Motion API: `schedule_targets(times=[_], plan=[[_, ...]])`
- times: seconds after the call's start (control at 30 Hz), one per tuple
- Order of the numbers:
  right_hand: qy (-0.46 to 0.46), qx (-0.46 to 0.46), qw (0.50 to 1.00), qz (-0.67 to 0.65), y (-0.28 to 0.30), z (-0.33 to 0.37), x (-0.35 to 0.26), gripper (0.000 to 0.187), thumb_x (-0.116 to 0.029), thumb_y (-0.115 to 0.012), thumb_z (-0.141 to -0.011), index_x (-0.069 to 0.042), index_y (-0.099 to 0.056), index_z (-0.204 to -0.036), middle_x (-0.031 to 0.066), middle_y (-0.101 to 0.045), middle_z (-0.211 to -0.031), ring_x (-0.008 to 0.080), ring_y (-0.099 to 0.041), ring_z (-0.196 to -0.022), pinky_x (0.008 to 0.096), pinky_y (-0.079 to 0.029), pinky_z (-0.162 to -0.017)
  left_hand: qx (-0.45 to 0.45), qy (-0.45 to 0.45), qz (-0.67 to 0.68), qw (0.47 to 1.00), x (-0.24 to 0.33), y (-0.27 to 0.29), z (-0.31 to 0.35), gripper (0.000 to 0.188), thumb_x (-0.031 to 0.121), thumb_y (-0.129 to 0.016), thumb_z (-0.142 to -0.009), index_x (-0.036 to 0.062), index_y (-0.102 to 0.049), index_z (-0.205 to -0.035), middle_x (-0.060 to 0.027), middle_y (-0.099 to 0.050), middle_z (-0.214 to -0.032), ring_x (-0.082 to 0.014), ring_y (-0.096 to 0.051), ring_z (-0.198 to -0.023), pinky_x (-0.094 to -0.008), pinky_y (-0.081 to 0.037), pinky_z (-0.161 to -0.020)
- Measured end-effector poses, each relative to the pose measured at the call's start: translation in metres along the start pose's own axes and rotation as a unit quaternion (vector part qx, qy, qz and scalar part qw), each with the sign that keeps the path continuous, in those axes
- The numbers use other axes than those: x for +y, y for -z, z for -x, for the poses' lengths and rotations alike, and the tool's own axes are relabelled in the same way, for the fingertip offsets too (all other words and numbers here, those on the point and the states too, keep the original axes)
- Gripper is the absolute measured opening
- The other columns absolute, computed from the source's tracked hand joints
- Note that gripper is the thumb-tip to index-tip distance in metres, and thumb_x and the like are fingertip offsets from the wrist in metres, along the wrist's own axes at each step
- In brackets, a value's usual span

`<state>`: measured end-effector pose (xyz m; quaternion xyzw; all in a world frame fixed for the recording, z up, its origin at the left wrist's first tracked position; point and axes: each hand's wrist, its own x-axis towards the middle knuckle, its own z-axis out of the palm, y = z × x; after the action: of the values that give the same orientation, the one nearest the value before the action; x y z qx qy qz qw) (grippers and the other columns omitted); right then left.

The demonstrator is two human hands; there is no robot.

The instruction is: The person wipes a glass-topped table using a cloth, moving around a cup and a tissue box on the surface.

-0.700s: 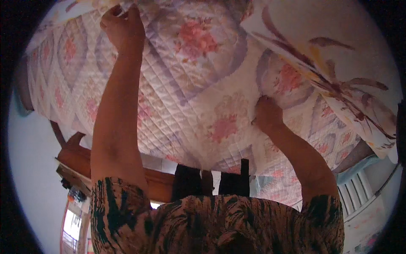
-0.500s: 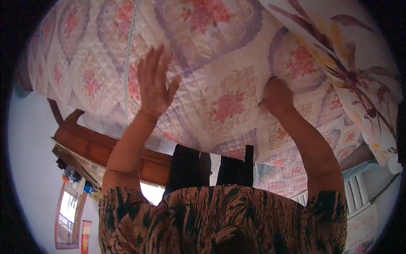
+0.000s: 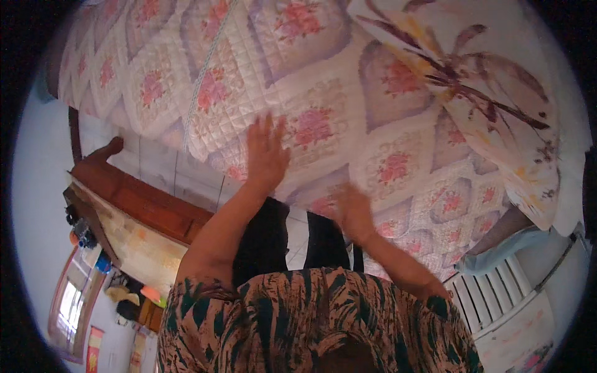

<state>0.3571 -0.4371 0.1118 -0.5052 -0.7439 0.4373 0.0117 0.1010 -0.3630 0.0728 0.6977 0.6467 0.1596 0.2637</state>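
Observation:
A quilted bedspread (image 3: 249, 81) in pale pink, with lilac diamonds and red flowers, spreads out in front of me. A thin braided trim line crosses it on the left. My left hand (image 3: 267, 155) is on or just above the bedspread near its front edge, fingers stretched out and slightly apart, holding nothing. Close to the same edge, further right, is my right hand (image 3: 356, 214), smeared by motion; its fingers cannot be made out. At the upper right, a white cloth (image 3: 491, 93) printed with brown and yellow plant shapes overlaps the bedspread.
Left of me stands a long reddish-brown wooden piece of furniture (image 3: 143, 202), with a pale tiled floor (image 3: 168, 171) between it and the bed. A white slatted frame (image 3: 488, 295) stands at the lower right, beside a light blue cloth (image 3: 497, 252). A window (image 3: 71, 304) shows at the lower left.
My left hand has moved right and nearer to me. My right hand has left its place further up the bedspread and come left toward the front edge. The view has shifted too.

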Motion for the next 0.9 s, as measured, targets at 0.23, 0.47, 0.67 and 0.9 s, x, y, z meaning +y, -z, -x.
schedule_targets(times=[0.23, 0.47, 0.67, 0.9], plan=[[-0.215, -0.297, 0.89, -0.27, -0.077, 0.218, 0.025, 0.042, -0.038, -0.062, -0.087, -0.011, -0.061, -0.119, 0.0117, -0.064, -0.112, 0.0313, -0.06, -0.103, 0.04, -0.047, -0.089, -0.215, 0.036, -0.121, 0.968, 0.034, -0.026, -0.015, 0.068, 0.012, -0.057, -0.08, 0.0136, -0.034, -0.144, -0.0056, -0.019, -0.154, -0.0276, -0.019, -0.141, -0.0514, -0.028, -0.108], [-0.351, -0.164, 0.84, -0.38, -0.001, 0.213, -0.002, 0.04, -0.029, -0.061, -0.092, -0.007, -0.057, -0.125, 0.0042, -0.062, -0.109, 0.0121, -0.057, -0.096, 0.0258, -0.046, -0.081, -0.453, 0.268, -0.141, 0.839, -0.047, 0.061, 0.173, 0.042, 0.031, -0.059, -0.084, 0.0018, -0.059, -0.114, -0.0223, -0.062, -0.112, -0.0374, -0.058, -0.107, -0.0449, -0.046, -0.093], [-0.32, -0.011, 0.85, -0.419, 0.035, 0.24, 0.019, 0.045, -0.033, -0.064, -0.087, -0.001, -0.06, -0.118, 0.0085, -0.065, -0.107, 0.0169, -0.057, -0.104, 0.0293, -0.042, -0.092, -0.319, 0.343, -0.048, 0.882, -0.074, 0.133, 0.287, 0.047, 0.036, -0.06, -0.085, 0.0008, -0.06, -0.115, -0.0198, -0.062, -0.115, -0.0362, -0.058, -0.108, -0.0424, -0.045, -0.095], [-0.324, -0.109, 0.932, -0.12, 0.045, 0.295, 0.039, 0.052, -0.041, -0.063, -0.083, -0.002, -0.059, -0.117, 0.0153, -0.065, -0.111, 0.0255, -0.061, -0.106, 0.0342, -0.045, -0.091, -0.209, 0.29, 0.103, 0.928, -0.032, 0.13, 0.312, 0.043, 0.031, -0.057, -0.088, -0.0003, -0.059, -0.117, -0.0198, -0.061, -0.117, -0.0343, -0.058, -0.11, -0.0392, -0.044, -0.096]])
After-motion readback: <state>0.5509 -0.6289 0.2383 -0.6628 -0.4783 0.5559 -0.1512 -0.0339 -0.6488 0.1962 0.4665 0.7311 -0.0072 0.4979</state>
